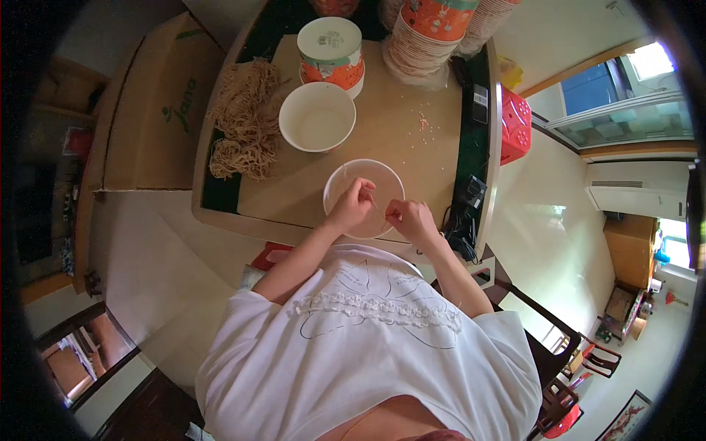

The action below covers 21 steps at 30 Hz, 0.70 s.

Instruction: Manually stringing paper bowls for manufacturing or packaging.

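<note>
Over a white paper tub (340, 178) near the table's front edge, both my hands are close together with fingertips pinched. My left hand (353, 206) is at the tub's middle, closed on what looks like a thin, pale strand of string (376, 206). Beside it, at the tub's right rim, my right hand (413, 221) pinches near the same strand. The tub's inside is partly covered by my hands. Just behind stands another open white paper tub (316, 117). To its left lies a tangled heap of brown string (246, 117).
Upside-down orange-and-white tubs (330, 55) stand farther back, near tall stacks of tubs (421, 55). Small pale bits (423, 126) are scattered on the cardboard sheet (401, 132). Black cables and adapters (471, 192) line the right edge. A large cardboard box (151, 117) is at left.
</note>
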Each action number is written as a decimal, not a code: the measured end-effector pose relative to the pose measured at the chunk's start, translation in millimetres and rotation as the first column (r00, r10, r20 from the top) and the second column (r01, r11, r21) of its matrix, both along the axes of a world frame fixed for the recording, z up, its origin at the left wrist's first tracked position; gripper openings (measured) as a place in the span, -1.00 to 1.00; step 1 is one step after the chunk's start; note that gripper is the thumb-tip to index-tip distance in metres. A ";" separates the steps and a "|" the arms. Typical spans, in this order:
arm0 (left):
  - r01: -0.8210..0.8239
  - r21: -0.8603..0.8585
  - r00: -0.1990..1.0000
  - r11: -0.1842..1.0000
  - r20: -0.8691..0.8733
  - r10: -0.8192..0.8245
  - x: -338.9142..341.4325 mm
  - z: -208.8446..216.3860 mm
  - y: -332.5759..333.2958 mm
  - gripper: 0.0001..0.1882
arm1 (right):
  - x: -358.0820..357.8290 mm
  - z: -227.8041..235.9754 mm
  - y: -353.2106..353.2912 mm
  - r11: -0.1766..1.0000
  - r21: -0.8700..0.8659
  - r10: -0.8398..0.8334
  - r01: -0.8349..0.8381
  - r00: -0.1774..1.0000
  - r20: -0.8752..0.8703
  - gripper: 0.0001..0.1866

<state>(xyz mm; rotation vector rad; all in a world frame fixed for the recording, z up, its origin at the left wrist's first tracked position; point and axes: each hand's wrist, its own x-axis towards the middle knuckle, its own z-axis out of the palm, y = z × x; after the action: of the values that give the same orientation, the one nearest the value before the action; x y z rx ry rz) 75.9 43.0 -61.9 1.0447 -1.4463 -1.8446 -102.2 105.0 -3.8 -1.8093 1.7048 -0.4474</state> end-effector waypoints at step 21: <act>0.284 -0.414 0.933 0.865 0.326 -0.150 -32.1 5.8 36.4 -0.73 | -26.7 14.2 -3.0 0.997 -0.048 0.067 -0.067 0.998 -0.002 -0.91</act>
<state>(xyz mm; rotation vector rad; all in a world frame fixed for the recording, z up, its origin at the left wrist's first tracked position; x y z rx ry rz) 43.8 79.4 -56.2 0.9573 -2.1230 -1.4151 -128.9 102.0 10.3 -1.8947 1.6414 -0.4632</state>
